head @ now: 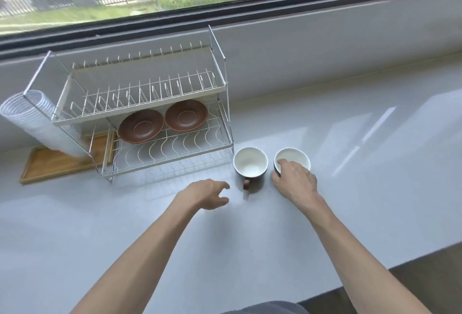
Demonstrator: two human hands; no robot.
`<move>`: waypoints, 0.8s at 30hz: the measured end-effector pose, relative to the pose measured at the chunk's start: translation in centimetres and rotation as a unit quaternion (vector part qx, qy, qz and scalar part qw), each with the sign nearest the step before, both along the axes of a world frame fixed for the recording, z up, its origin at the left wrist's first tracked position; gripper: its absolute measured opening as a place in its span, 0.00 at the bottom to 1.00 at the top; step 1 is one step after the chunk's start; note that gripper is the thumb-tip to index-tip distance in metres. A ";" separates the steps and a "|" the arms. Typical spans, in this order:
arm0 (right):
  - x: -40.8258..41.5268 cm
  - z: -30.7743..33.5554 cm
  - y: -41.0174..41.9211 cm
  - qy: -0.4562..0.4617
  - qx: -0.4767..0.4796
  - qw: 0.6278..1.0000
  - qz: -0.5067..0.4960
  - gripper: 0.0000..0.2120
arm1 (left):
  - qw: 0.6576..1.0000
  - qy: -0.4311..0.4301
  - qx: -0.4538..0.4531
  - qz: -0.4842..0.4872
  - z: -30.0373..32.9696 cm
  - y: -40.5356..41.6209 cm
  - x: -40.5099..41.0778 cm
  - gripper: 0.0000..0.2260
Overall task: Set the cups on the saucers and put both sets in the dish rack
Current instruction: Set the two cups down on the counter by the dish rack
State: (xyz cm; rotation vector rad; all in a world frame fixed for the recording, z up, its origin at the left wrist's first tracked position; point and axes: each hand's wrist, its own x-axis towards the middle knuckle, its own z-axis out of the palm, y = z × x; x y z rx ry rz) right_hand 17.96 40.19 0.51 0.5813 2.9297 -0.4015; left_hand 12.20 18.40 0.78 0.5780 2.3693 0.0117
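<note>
Two brown saucers, the left one (140, 126) and the right one (186, 115), lie side by side on the lower shelf of the wire dish rack (172, 161). Two dark cups with white insides stand on the counter just right of the rack. The left cup (250, 162) has its brown handle pointing toward me. My left hand (207, 195) hovers open just left of that handle, not touching it. My right hand (295, 178) rests on the near rim and side of the right cup (293, 158), fingers curled around it.
The rack's upper shelf holds no dishes. A white ribbed cutlery holder (32, 118) hangs on the rack's left end over a wooden tray (57, 163). A window ledge runs behind. The white counter's front edge (375, 281) drops off at the lower right.
</note>
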 end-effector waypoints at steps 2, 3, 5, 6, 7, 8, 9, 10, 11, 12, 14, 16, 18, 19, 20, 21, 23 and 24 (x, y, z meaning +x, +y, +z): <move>-0.5 0.4 -0.8 -0.025 -0.004 0.997 0.072 0.17 | 0.999 0.035 -0.011 -0.005 0.6 -0.7 -0.1 0.23; -0.8 0.7 -1.2 -0.045 -0.013 0.993 0.108 0.19 | 0.998 0.054 -0.010 -0.003 0.9 -1.1 -0.2 0.23; -1.7 1.1 -2.1 -0.101 -0.051 0.977 0.183 0.22 | 0.997 0.077 -0.003 0.007 1.3 -2.0 -0.5 0.23; -2.2 1.2 -2.6 -0.134 -0.069 0.965 0.217 0.22 | 0.997 0.082 -0.002 0.015 1.4 -2.6 -0.7 0.23; -2.6 1.4 -3.2 -0.166 -0.081 0.952 0.243 0.23 | 0.996 0.084 -0.002 0.021 1.6 -3.1 -0.8 0.23; -3.1 1.5 -3.9 -0.192 -0.084 0.943 0.259 0.24 | 0.996 0.087 -0.004 0.027 1.7 -3.7 -0.9 0.23; -3.5 1.7 -4.5 -0.207 -0.080 0.937 0.268 0.26 | 0.995 0.091 -0.006 0.033 1.8 -4.3 -1.0 0.23; -3.9 1.8 -5.1 -0.211 -0.069 0.935 0.278 0.28 | 0.995 0.093 -0.007 0.040 2.0 -4.8 -1.2 0.23; -4.5 2.0 -5.7 -0.207 -0.055 0.933 0.290 0.28 | 0.994 0.093 -0.008 0.049 2.1 -5.5 -1.4 0.24; -4.9 2.2 -6.3 -0.199 -0.040 0.932 0.301 0.28 | 0.994 0.091 -0.011 0.058 2.2 -6.1 -1.6 0.24; -6.0 2.8 -7.6 -0.179 -0.017 0.931 0.319 0.27 | 0.993 0.091 -0.016 0.078 2.5 -7.5 -2.1 0.24; -7.1 3.3 -8.5 -0.140 0.005 0.933 0.332 0.26 | 0.991 0.101 -0.019 0.091 2.9 -8.7 -2.7 0.24; -8.3 3.9 -9.5 -0.084 0.020 0.940 0.330 0.25 | 0.987 0.126 -0.013 0.102 3.4 -9.8 -3.5 0.24; -8.8 4.2 -10.0 -0.062 0.022 0.942 0.328 0.24 | 0.983 0.143 -0.007 0.111 3.5 -10.2 -3.9 0.24; -9.6 4.4 -10.8 -0.041 0.025 0.944 0.328 0.22 | 0.978 0.168 0.003 0.123 3.6 -10.8 -4.4 0.24; -10.5 4.5 -11.6 -0.020 0.026 0.945 0.324 0.21 | 0.972 0.194 0.013 0.134 3.6 -11.4 -5.0 0.24; -10.9 4.6 -12.0 0.018 0.020 0.951 0.307 0.21 | 0.958 0.247 0.032 0.141 3.7 -11.0 -5.2 0.23; -11.1 4.4 -12.2 0.039 0.016 0.953 0.302 0.22 | 0.948 0.281 0.045 0.142 3.5 -10.8 -5.2 0.23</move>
